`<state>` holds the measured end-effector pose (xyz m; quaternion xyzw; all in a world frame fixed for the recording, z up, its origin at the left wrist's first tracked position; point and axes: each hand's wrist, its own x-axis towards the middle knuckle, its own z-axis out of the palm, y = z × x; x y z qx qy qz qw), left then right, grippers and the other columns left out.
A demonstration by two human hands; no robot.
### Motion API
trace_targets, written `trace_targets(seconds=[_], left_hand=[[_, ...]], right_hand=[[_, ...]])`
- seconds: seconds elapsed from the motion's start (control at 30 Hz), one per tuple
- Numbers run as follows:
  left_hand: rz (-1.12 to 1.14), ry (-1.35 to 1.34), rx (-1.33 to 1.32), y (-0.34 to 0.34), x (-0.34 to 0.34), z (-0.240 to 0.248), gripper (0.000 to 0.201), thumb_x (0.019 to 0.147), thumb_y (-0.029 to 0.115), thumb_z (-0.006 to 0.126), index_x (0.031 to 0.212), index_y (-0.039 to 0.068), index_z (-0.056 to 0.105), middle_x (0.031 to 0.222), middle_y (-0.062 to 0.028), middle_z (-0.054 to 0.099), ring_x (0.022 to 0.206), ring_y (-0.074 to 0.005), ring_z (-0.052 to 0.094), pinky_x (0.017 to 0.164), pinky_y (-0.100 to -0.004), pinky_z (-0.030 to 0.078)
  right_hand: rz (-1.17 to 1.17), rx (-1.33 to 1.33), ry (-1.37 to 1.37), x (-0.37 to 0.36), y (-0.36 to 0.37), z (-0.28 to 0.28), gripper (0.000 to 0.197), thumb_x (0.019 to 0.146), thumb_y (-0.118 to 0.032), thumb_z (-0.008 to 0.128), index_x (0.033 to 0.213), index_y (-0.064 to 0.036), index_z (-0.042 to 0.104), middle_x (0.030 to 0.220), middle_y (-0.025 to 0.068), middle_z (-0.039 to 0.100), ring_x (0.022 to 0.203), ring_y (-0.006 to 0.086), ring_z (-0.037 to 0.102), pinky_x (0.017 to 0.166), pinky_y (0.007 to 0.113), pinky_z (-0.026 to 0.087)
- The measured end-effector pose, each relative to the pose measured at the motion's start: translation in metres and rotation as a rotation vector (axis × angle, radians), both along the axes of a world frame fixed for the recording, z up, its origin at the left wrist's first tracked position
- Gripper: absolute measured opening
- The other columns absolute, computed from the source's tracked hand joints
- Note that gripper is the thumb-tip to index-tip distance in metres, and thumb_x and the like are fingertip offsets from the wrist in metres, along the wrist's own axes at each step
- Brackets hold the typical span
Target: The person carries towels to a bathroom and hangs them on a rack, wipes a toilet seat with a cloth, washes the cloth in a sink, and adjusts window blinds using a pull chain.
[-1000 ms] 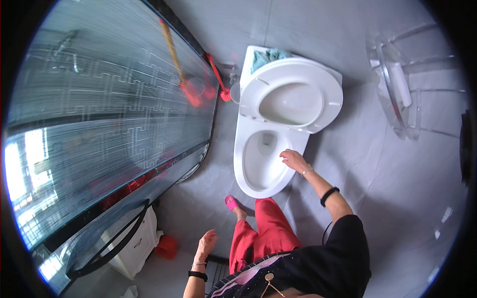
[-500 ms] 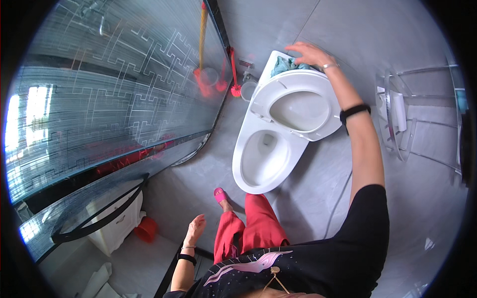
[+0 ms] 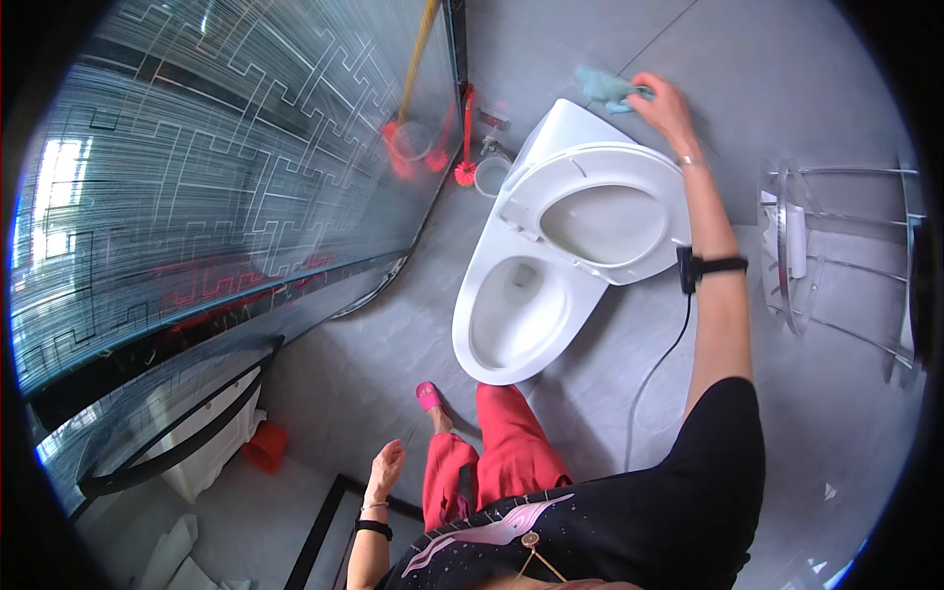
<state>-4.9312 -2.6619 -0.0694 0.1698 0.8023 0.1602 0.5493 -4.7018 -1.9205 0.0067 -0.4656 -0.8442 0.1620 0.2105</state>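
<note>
Past the tank edge of the white ceramic toilet (image 3: pixel 501 246), the right hand (image 3: pixel 664 106) grips a crumpled teal cloth (image 3: pixel 604 90). Grey floor (image 3: pixel 605 369) stretches right of the toilet; a patterned glass screen (image 3: pixel 246 202) and red-bristled brush (image 3: pixel 465 175) bound its left. The left hand (image 3: pixel 385 469) (curled; whether closed, I cannot tell) hangs short of its front.

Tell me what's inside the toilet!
The toilet has its lid up, so you can see the white bowl and a small hole toward the back. You can't see where the hole leads, or what's under the rim.
</note>
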Motion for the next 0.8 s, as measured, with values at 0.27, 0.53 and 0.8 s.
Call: trace_targets(seconds=[0.27, 0.53, 0.8], left_hand=[[0.043, -0.068, 0.020, -0.014, -0.009, -0.033, 0.037, 0.080, 0.013, 0.058, 0.114, 0.000, 0.050, 0.092, -0.0082, 0.060, 0.083, -0.0146, 0.058, 0.075, -0.0257, 0.046], [-0.071, 0.047, 0.112, -0.011, -0.042, -0.062, 0.030, 0.079, 0.012, 0.057, 0.107, 0.002, 0.054, 0.087, -0.0123, 0.063, 0.081, -0.0181, 0.062, 0.070, -0.0277, 0.048], [-0.254, 0.140, 0.290, 0.017, -0.047, -0.090, 0.029, 0.078, 0.008, 0.054, 0.106, 0.002, 0.053, 0.090, -0.0181, 0.061, 0.081, -0.0286, 0.061, 0.069, -0.0332, 0.049]], right_hand=[[-0.416, 0.382, 0.221, 0.072, -0.145, 0.032, 0.024, 0.073, -0.017, 0.059, 0.095, -0.0087, 0.056, 0.083, 0.0112, 0.057, 0.075, 0.0260, 0.056, 0.067, 0.034, 0.045], [-0.298, 0.494, 0.080, 0.015, -0.144, -0.048, 0.032, 0.077, -0.008, 0.059, 0.109, -0.0119, 0.054, 0.094, 0.0100, 0.046, 0.084, 0.0256, 0.051, 0.069, 0.034, 0.045], [0.045, 0.503, -0.157, -0.072, -0.173, -0.160, 0.007, 0.074, -0.008, 0.052, 0.080, -0.0117, 0.051, 0.080, 0.0047, 0.045, 0.068, 0.0188, 0.055, 0.050, 0.031, 0.049]])
